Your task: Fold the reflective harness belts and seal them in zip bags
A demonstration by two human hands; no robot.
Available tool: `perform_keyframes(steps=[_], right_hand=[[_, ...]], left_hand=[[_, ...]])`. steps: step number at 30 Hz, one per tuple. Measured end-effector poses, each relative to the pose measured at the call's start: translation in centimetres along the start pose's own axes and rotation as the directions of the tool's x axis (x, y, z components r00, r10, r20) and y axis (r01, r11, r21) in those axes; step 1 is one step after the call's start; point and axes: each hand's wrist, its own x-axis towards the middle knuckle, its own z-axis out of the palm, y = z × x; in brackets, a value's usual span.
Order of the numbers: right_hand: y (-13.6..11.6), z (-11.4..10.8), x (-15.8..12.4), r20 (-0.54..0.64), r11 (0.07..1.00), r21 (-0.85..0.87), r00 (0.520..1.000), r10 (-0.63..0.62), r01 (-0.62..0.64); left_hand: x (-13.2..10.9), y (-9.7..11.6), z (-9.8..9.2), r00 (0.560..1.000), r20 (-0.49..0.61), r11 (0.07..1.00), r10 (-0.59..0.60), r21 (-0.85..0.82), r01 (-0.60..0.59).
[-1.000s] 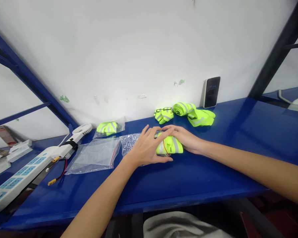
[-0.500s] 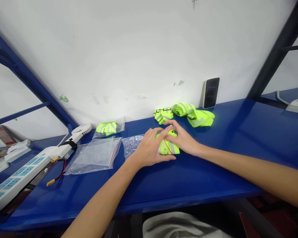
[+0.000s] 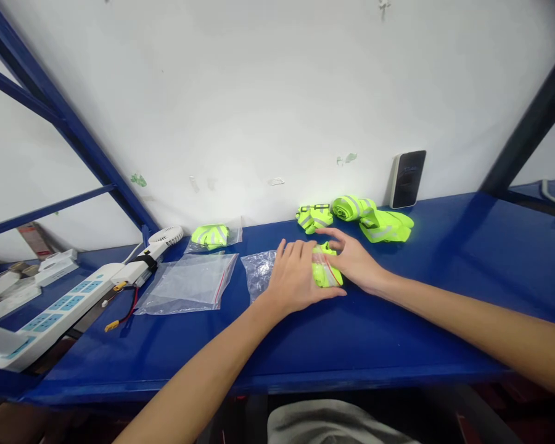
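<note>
A folded neon-yellow reflective strap bundle (image 3: 324, 271) with grey bands lies partly inside a clear zip bag (image 3: 259, 271) on the blue table. The bag's red zip line crosses the bundle near its right end. My left hand (image 3: 298, 277) lies over the bag and the bundle's left part, thumb along the near side. From the right, my right hand (image 3: 358, 262) curls round the bundle's right end, its fingers at the far side. The fingertips of my right hand are partly hidden behind the bundle.
Behind are a buckled neon bundle (image 3: 314, 217), a rolled neon strap (image 3: 383, 223) and an upright phone-like device (image 3: 407, 179). Leftward lie empty zip bags (image 3: 185, 283), a bagged bundle (image 3: 210, 235), a small fan (image 3: 166, 237), a cable (image 3: 132, 302) and a power strip (image 3: 69, 302).
The view has shifted, so things sit further right. The bag's red-lined mouth has come further over the bundle's right end, and my right hand has drawn slightly away from my left.
</note>
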Motion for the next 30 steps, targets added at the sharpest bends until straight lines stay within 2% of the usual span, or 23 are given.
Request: perform_keyframes(steps=[3, 7, 12, 15, 18, 21, 25, 28, 30], right_hand=[[-0.2, 0.2, -0.3, 0.020, 1.000, 0.012, 1.000, 0.022, -0.023], [-0.4, 0.2, -0.3, 0.063, 1.000, -0.007, 0.998, -0.007, 0.007], [-1.1, -0.3, -0.2, 0.137, 0.994, -0.108, 0.990, -0.018, 0.033], [-1.3, -0.6, -0.1, 0.105, 0.997, -0.080, 0.994, 0.018, -0.010], [-1.4, -0.6, -0.1, 0.071, 0.997, -0.034, 0.995, 0.070, -0.068], [-1.2, -0.1, -0.1, 0.049, 0.996, 0.067, 0.997, 0.063, -0.066], [0.0, 0.9, -0.2, -0.002, 0.991, 0.126, 0.999, -0.049, 0.049], [0.4, 1.0, -0.4, 0.040, 0.989, 0.126, 0.996, -0.078, 0.072], [0.2, 0.8, -0.6, 0.093, 0.995, 0.087, 0.994, -0.063, 0.055]], left_hand=[[0.1, 0.3, -0.1, 0.995, -0.005, 0.992, 0.101, 0.077, -0.101], [0.3, -0.4, -0.1, 0.989, 0.016, 0.984, 0.147, 0.096, -0.147], [0.4, -1.6, -0.1, 0.992, 0.016, 0.991, 0.127, 0.036, -0.127], [0.3, -2.1, -0.2, 0.997, -0.008, 0.997, 0.076, 0.006, -0.076], [0.2, -2.4, -0.3, 0.996, -0.031, 0.997, 0.080, 0.019, -0.079], [0.4, -1.7, -0.4, 0.991, -0.060, 0.990, 0.122, 0.081, -0.117], [0.8, 0.3, -0.2, 0.962, -0.052, 0.943, 0.267, 0.221, -0.250], [0.9, 1.0, 0.0, 0.936, -0.021, 0.901, 0.352, 0.280, -0.332], [0.8, 0.8, 0.0, 0.933, -0.056, 0.903, 0.356, 0.276, -0.328]])
